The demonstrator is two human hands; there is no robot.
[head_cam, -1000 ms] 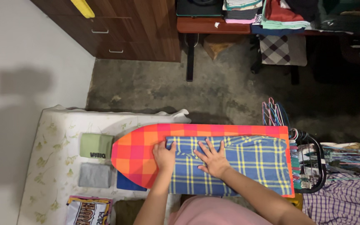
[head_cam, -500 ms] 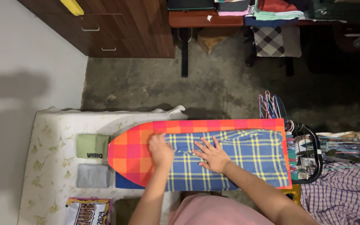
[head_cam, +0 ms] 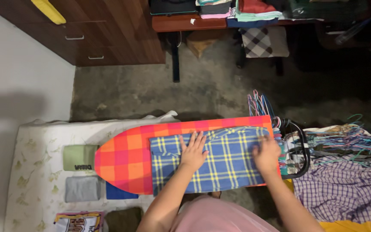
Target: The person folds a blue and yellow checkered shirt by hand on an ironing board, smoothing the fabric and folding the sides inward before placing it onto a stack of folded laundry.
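On the orange checked ironing board (head_cam: 125, 159), a folded blue plaid cloth (head_cam: 224, 165) is pressed flat by the left hand (head_cam: 193, 150), fingers spread; the right hand (head_cam: 266, 154), at three o'clock, is open-palmed too. Being soft and light, it is judged best taken by its folded edges.

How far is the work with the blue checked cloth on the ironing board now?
Done, it seems: the blue checked cloth lies folded on the ironing board. In hand: the left hand presses its middle flat, and the right hand is at its right edge. Left: a purple checked garment waits, unfolded, beside the board.
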